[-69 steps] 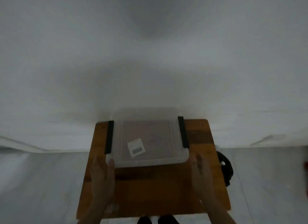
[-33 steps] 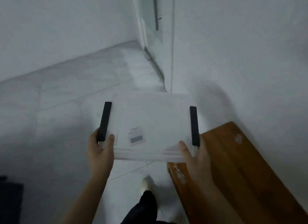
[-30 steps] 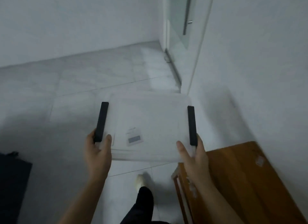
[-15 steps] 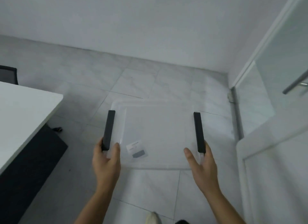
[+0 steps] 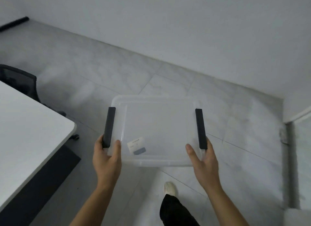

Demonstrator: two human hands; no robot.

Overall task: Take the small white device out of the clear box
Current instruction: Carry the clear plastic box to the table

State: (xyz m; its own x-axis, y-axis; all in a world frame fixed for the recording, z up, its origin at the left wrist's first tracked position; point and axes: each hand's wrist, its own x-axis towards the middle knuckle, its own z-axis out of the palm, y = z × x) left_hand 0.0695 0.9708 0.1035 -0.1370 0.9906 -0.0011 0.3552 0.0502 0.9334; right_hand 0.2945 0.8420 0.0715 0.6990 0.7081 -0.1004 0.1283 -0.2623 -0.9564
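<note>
I carry a clear plastic box (image 5: 159,124) with its lid on, level, above the tiled floor. Black clip handles run along its left side (image 5: 109,126) and right side (image 5: 200,128). My left hand (image 5: 106,156) grips the near left corner, thumb on the lid. My right hand (image 5: 203,160) grips the near right corner. A small white label with a grey patch (image 5: 136,145) shows near the lid's front left. I cannot make out the small white device inside the box.
A white table (image 5: 25,138) with a rounded corner stands at the left, a black mesh chair (image 5: 18,81) behind it. A white wall runs across the back. A glass door frame (image 5: 289,158) is at the right. My foot (image 5: 170,188) steps on the tiles.
I lifted the box off the wooden stool and turned left with it. The stool has left the view; the white table and the chair have come closer at the left.
</note>
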